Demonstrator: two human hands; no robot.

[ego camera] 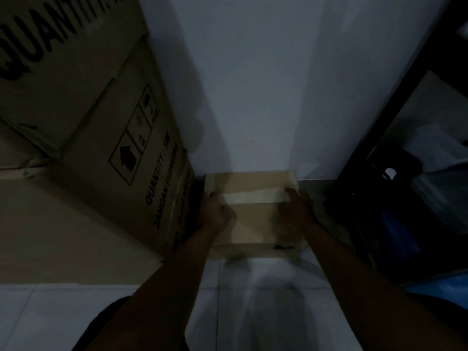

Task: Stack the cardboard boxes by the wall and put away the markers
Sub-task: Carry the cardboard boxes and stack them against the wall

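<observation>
Both forearms reach down as the left hand [214, 211] and right hand [297, 207] clasp opposite sides of 1 taped cardboard box [253, 211] on the floor [253, 300], against the wall [253, 84]. It appears stiff, light; side grips suit.

Both hands grip a small taped cardboard box [255, 211] against the white wall [253, 84]: left hand [214, 215], right hand [296, 211]. Large printed boxes [101, 122] are stacked just left of it
</observation>
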